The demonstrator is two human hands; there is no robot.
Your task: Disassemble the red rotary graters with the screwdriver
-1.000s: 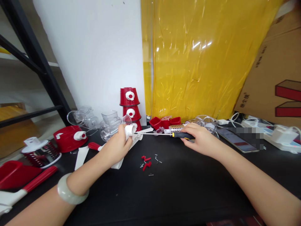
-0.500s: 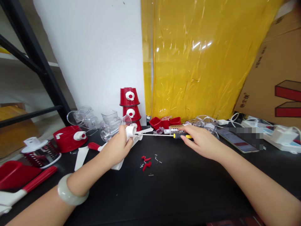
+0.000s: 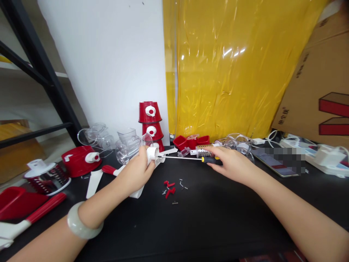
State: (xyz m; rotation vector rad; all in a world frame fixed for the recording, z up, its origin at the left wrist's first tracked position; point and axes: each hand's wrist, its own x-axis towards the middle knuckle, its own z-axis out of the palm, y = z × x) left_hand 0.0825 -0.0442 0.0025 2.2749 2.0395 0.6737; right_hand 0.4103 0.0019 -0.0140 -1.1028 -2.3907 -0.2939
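Observation:
My left hand is closed round a white plastic part with a round, hollow end that faces right. In my right hand is a screwdriver with a black and yellow handle. Its long shaft lies level, and the tip reaches into the hollow end of the white part; the tip itself is hidden there. Below the hands, small red pieces and several small screws lie on the black table.
Stacked red bases stand behind my left hand, with clear plastic parts beside them. Metal grater drums and red pieces lie at the back. A phone and a power strip are at right.
The fingers of my right hand have shifted slightly on the screwdriver handle, and its markings have turned. The white part and the screwdriver stay in nearly the same place.

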